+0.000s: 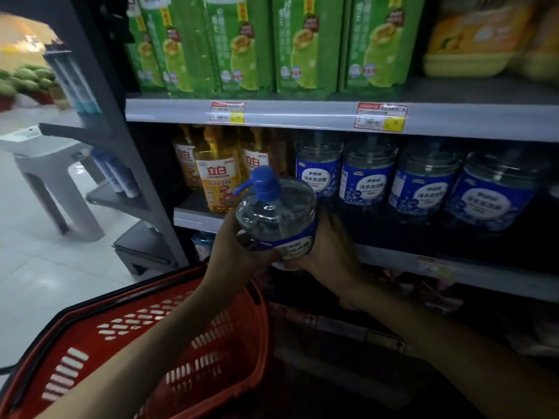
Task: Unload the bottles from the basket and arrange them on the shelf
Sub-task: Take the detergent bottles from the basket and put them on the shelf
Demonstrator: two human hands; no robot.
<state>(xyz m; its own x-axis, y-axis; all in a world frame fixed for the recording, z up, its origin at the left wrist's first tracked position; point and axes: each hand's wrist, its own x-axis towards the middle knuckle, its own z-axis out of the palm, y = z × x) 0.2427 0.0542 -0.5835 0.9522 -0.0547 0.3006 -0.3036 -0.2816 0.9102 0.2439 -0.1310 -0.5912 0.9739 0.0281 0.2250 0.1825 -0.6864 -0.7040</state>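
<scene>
A clear pump bottle (276,211) with a blue pump head and a blue-and-white label is held up in front of the middle shelf (199,214). My left hand (239,252) grips its left side and my right hand (329,246) grips its right side and base. Several matching clear bottles with blue labels (423,182) stand in a row on that shelf to the right. The red plastic basket (230,337) sits below my forearms at the lower left; my left arm hides much of its inside.
Yellow detergent bottles (217,179) stand at the shelf's left end. Green boxed packs (305,46) fill the shelf above, with yellow packs (478,43) at the right. A grey plastic stool (51,173) stands on the tiled floor to the left. Lower shelves are dark.
</scene>
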